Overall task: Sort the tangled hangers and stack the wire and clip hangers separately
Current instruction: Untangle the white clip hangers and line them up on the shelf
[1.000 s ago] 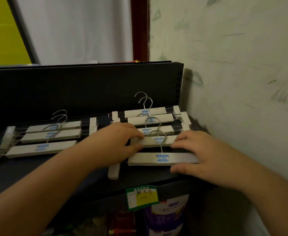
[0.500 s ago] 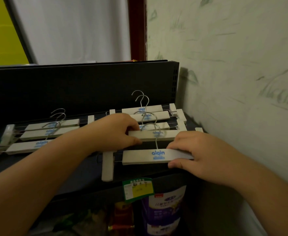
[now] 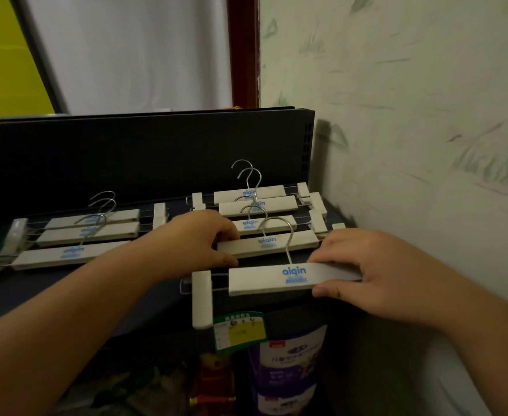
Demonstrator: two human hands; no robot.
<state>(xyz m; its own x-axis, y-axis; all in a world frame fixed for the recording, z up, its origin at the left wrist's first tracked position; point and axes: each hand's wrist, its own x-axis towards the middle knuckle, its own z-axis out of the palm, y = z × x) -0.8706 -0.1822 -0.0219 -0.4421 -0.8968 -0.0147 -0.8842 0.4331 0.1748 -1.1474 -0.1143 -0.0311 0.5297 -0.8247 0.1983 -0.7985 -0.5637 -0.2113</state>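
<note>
Two groups of white clip hangers with metal hooks lie on a dark shelf [image 3: 66, 289]. The right stack [image 3: 255, 205] sits by the wall, the left stack [image 3: 90, 232] further left. My right hand [image 3: 363, 265] pinches the right end of the front clip hanger [image 3: 276, 279], whose left clip hangs over the shelf edge. My left hand [image 3: 198, 241] grips the left end of the second hanger [image 3: 267, 244] just behind it. No wire hangers are visible.
A dark back panel [image 3: 144, 157] rises behind the shelf and a patterned wall [image 3: 411, 145] closes the right side. A green and yellow price tag [image 3: 240, 330] hangs on the shelf edge. Packaged goods [image 3: 285, 373] stand on the shelf below.
The front hanger has slid toward me and a little right, so its left clip now overhangs the shelf edge. Both hands stay on the same two hangers.
</note>
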